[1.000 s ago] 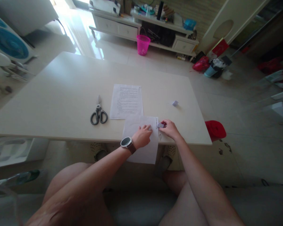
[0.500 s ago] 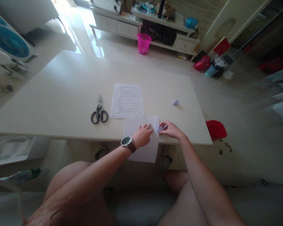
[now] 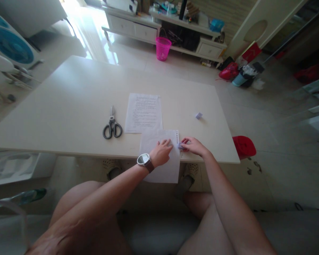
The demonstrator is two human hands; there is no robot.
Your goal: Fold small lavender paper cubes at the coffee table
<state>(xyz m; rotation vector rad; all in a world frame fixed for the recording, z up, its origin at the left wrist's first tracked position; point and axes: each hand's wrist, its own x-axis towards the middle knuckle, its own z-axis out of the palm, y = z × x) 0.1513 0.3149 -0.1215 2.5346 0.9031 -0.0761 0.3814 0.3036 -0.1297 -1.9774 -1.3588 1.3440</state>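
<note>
A white sheet of paper (image 3: 159, 173) lies at the table's front edge, its lower part hanging over. My left hand (image 3: 161, 153) rests flat on it, fingers stretched out, with a watch on the wrist. Down the sheet's right border runs a row of several small dark marks (image 3: 177, 136); whether they are printed or punched I cannot tell. My right hand (image 3: 192, 146) pinches a small pale-purple block (image 3: 180, 145) at that border, just below the marks. The fingers partly cover the block. A similar pale-purple piece (image 3: 199, 115) lies farther back on the table.
On the white table (image 3: 77, 106) lie black-handled scissors (image 3: 112, 127) and a printed sheet (image 3: 143, 113), whose lower edge meets the white sheet. A red bin (image 3: 244, 147) stands by the table's right corner. Beyond are a pink basket (image 3: 163, 49) and a low cabinet (image 3: 130, 28).
In my right hand the pale-purple block has turned a little, and the fingers have shifted their grip around it. My left hand stays in place on the sheet.
</note>
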